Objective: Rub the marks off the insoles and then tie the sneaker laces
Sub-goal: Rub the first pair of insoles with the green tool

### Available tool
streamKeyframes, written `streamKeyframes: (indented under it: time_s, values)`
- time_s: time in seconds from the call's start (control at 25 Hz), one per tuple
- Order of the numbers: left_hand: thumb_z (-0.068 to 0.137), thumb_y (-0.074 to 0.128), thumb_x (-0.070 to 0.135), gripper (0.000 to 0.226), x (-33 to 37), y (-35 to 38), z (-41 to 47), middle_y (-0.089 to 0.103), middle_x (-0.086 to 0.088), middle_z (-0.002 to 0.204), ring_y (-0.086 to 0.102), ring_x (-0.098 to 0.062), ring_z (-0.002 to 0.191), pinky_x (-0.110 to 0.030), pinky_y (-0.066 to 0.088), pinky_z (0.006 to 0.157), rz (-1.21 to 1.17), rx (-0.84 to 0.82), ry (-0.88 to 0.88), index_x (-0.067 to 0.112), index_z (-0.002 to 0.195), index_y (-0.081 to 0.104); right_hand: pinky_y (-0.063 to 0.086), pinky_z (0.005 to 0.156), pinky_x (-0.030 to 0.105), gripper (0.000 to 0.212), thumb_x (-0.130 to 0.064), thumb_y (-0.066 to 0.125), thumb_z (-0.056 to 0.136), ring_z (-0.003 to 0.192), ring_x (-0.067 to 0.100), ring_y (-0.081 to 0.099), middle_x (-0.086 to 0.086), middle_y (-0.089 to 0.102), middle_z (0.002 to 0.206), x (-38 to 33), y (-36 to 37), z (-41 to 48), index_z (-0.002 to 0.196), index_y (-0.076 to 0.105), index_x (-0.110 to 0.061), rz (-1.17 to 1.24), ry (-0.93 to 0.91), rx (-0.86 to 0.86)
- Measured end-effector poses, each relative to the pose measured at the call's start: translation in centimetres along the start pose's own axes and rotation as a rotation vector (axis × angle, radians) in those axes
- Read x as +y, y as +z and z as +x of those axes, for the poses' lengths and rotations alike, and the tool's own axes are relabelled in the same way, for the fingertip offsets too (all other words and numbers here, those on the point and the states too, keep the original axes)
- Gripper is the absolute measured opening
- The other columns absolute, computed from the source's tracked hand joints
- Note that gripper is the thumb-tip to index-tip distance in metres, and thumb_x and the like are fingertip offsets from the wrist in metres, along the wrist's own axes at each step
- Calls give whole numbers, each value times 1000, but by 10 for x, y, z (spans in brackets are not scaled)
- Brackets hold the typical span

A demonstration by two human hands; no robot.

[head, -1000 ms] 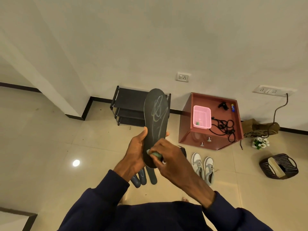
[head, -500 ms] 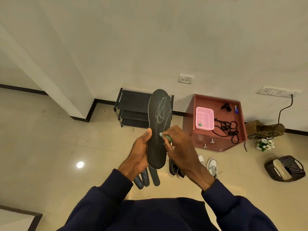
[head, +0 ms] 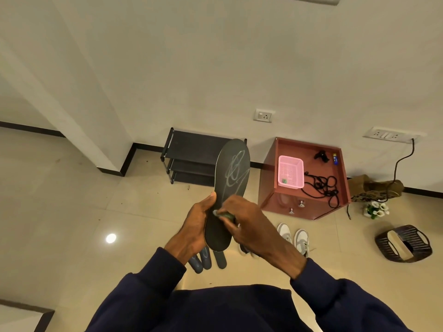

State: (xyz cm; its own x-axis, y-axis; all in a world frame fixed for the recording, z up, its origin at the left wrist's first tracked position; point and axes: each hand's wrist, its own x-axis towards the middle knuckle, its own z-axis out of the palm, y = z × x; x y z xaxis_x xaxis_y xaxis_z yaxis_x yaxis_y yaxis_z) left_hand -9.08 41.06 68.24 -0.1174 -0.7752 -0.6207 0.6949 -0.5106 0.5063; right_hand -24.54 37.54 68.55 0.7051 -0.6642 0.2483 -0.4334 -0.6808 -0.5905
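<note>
The rubbing step is in hand, and early in it by my reading; the dark insole (head: pixel 233 178) stands upright in the air in front of the person, toe end up, and pale scribbled marks cover its upper half, unerased. The left hand (head: pixel 191 228) grips the insole along its left edge, thumb laid on the near face and the fingers hidden behind it; the right hand (head: pixel 249 226) pinches a small greenish eraser (head: pixel 221 214) between thumb and fingertips and presses it onto the insole's middle, just below the lowest scribble.

The next move, as I judge it, calls for short firm strokes carried upward into the marks, with the left hand bracing from behind so the thin sole does not flex away from the pressure; the grip sits low, so the toe end is unsupported and may bend.

More insoles (head: pixel 205 258) lie on the floor under the hands, and the grey-and-white sneakers (head: pixel 301 239) stand just to the right of them; whether their laces are tied I cannot tell.

Room for moving is generous: nothing is near the held insole on either side or above. The black shoe rack (head: pixel 191 159) and the red cabinet (head: pixel 309 149), whose top surface carries a pink basket (head: pixel 290 172) and a tangle of black cord (head: pixel 321 185), stand back against the wall, well apart from the hands.
</note>
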Motion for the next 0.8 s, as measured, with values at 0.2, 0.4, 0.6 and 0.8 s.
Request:
streamKeyframes:
  time_s: [0.2,0.4,0.6,0.8]
  values:
    - [106,46,38,44,0,3,4,75,-18,103,73,-30,86,-46,57,84,-30,-30,-17,7,107,77,55,79,25,19,-6,76,88,91,8,56,5,67,102,25,-14,26,107,73,-8,-96,189,283]
    - [103,50,38,40,-4,-12,11,74,-17,102,72,-29,85,-43,59,80,-48,22,-11,7,115,72,53,79,23,19,-8,74,91,93,14,60,4,67,103,13,13,5,110,73,-10,-41,44,18]
    - [105,47,41,47,-10,-21,29,68,-23,125,66,-36,110,-53,44,107,-116,2,-33,4,125,69,46,79,15,21,-4,77,87,89,12,60,3,66,101,30,23,15,108,75,-10,-5,189,170]
    - [97,54,39,58,-33,-48,64,62,-24,136,61,-39,119,-50,45,107,-245,14,-73,0,140,57,56,81,28,24,-2,80,81,90,18,64,4,67,99,52,69,-9,103,76,-10,-2,251,105]
